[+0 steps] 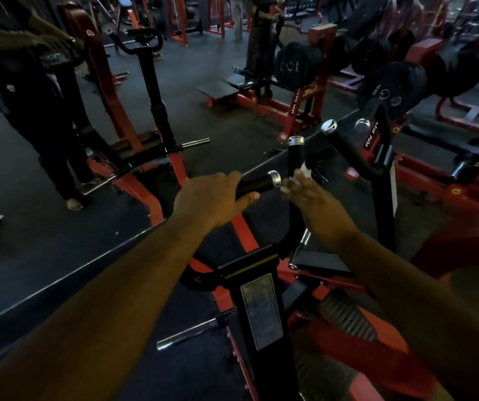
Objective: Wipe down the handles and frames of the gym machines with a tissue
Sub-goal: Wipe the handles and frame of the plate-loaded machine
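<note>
Tissue (290,183): white, crumpled, small; only bits show past the fingers of the right hand (316,204), just right of the near handle's chrome cap and against the upright handle.
Right hand: fingers extended forward with the tissue under them; blurred, so how it grips the tissue cannot be told.
Left hand (212,198): fingers and thumb wrapped around the near handle (257,183).
Handles: black grips with chrome end caps; the upright handle (295,154) rises behind the tissue.
Frame (261,311): black post with a grey label, red beams below.
Floor (44,241): dark rubber matting.
Room: dim gym; a mirror (203,68) reflects red machines, black weight plates (296,66) and a standing person (30,96).
</note>
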